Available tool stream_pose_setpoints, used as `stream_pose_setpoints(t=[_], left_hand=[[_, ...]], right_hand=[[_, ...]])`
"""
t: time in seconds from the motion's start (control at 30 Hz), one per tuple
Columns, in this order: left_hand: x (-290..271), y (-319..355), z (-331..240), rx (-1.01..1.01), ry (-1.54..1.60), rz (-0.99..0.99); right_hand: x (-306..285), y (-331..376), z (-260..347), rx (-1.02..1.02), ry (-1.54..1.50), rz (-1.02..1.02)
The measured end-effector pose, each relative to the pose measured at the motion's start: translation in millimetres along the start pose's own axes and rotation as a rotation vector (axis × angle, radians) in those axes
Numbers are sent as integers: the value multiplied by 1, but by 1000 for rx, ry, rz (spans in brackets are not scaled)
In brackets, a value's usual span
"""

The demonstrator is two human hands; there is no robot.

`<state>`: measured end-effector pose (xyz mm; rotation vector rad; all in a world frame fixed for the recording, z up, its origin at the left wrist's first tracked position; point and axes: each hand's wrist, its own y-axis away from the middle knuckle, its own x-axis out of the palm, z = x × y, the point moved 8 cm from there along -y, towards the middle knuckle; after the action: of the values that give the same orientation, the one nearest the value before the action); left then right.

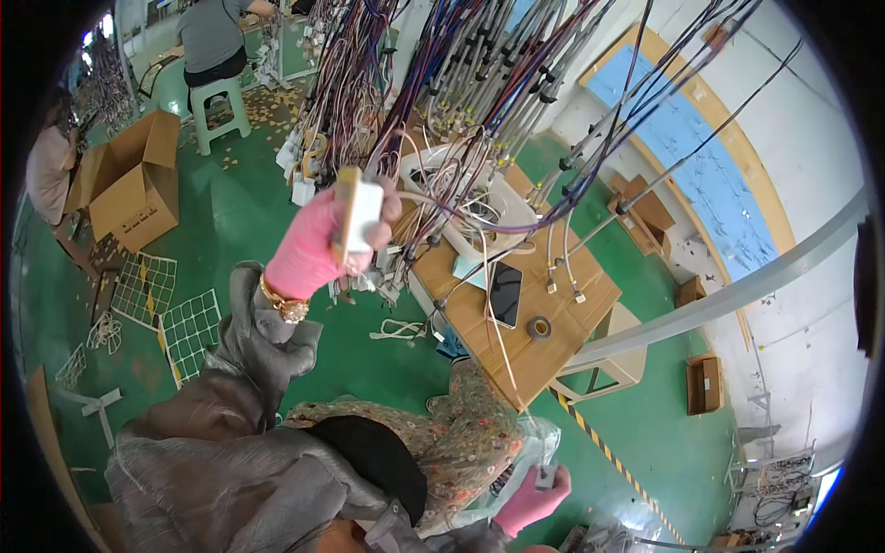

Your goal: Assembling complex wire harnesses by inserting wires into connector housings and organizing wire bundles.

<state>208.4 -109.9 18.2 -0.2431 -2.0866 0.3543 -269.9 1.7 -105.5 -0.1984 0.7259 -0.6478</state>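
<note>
My left hand (313,247), in a pink glove with a gold watch at the wrist, is raised and shut on a small white rectangular block with a tan side (356,214). It is held just in front of hanging bundles of coloured wire harnesses (461,83). Low at the right, my right hand (530,500), also in a pink glove, grips a small grey piece (546,476) at the mouth of a clear plastic bag (516,447) over my lap.
A wooden table (562,300) carries a dark phone (505,293), a tape roll (539,326) and a white tray (502,198). A cardboard box (138,180), wire grids (171,309) and a white stool (221,106) stand on the green floor. Two other people sit far left.
</note>
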Motion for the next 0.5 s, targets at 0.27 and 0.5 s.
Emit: stream_pose_setpoints(t=[0.27,0.5], left_hand=[[-14,10,52,-192,-50,-146],[-21,5,60,-197,16,-129]], right_hand=[[46,61,-15,-307,174,463],[35,57,-32,-228,86,593]])
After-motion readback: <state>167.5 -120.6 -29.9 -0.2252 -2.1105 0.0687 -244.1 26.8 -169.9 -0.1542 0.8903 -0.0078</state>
